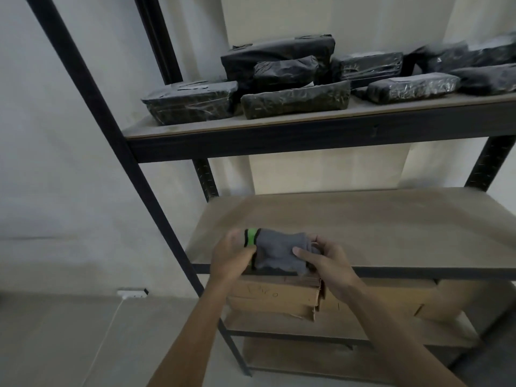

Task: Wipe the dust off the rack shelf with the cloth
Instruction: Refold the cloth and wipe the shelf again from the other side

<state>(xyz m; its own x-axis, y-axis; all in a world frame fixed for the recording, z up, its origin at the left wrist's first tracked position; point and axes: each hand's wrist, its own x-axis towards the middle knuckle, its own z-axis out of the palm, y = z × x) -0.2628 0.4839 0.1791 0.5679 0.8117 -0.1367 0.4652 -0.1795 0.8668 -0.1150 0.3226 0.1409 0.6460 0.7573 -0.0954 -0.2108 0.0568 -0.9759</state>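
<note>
A grey cloth (275, 251) with a green and black band at one end is bunched between both hands, just above the front left edge of the bare brown rack shelf (377, 230). My left hand (233, 254) grips the banded end. My right hand (325, 261) pinches the other end, its thumb lying on top of the fabric. Part of the cloth hangs over the shelf's dark front rail.
The shelf above (279, 122) holds several black wrapped parcels (296, 103). Flattened cardboard boxes (282, 298) lie on the shelf below. Black rack posts (134, 163) stand at the left. A white power strip (131, 294) with a cable sits on the floor by the wall.
</note>
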